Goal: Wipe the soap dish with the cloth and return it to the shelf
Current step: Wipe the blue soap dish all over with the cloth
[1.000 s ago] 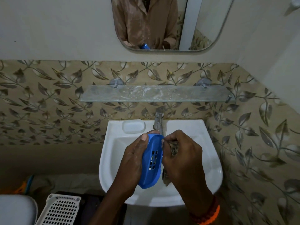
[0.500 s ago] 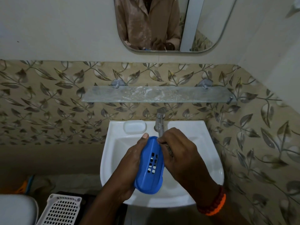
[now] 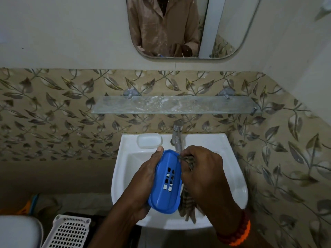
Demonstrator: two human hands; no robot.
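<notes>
The leaf-patterned tile wall [image 3: 53, 113] fills the band from nine o'clock round to three, and above it at twelve o'clock hangs the mirror [image 3: 223, 24], showing the front of my brown shirt. Below the mirror the glass shelf [image 3: 206, 106] runs across the wall on two metal pegs, bare and streaked. Under it, at the centre of my view, sits the white basin [image 3: 231, 158], with a white bar of soap [image 3: 149, 140] in the recess at its eleven o'clock corner and the metal tap [image 3: 177, 133] at its twelve o'clock edge, the spout reaching down to just above my knuckles. At seven o'clock, low beside the basin, stands a white perforated basket [image 3: 68, 231], with a pale rounded lid [image 3: 18, 231] at eight o'clock of it. Over the bowl my left hand [image 3: 143, 185] grips the blue soap dish [image 3: 165, 183] from its nine o'clock side, thumb tip at the dish's top end, the slotted base turned up toward me. My right hand [image 3: 202, 176] is closed around the checked cloth [image 3: 186, 203], pressed against the dish's three o'clock edge; the cloth's loose end hangs down at six o'clock below my palm. An orange bead bracelet [image 3: 238, 233] circles my right wrist.
</notes>
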